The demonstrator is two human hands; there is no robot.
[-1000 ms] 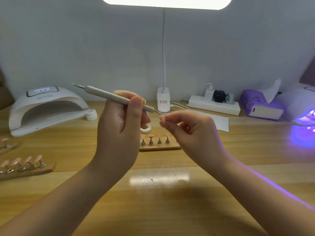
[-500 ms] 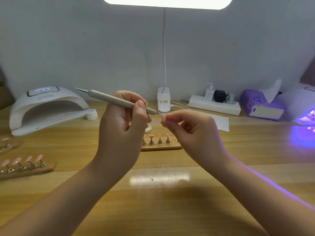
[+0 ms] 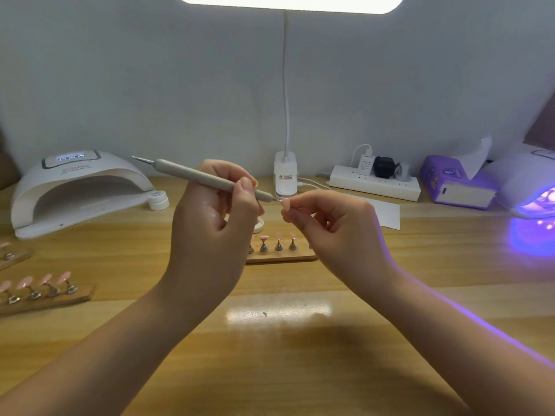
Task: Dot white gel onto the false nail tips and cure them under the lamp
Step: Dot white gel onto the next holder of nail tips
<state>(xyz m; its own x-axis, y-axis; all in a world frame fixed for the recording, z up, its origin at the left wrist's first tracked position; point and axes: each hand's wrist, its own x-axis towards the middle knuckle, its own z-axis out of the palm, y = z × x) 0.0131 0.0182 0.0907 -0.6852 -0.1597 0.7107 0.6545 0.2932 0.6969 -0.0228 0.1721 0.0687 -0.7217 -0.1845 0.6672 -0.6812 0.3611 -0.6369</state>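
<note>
Head view is showing the left hand gripping a grey dotting pen, its tip meeting the nail tip that the right hand is pinching. Below, a wooden holder is carrying pink tips. A white curing lamp is sitting far left.

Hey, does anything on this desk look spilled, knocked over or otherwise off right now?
Nothing looks spilled or toppled. The gel pot stands open by the white nail lamp, with its lid lying apart behind the middle nail stand. The left hand holds the dotting pen; the right hand pinches at its tip.
</note>
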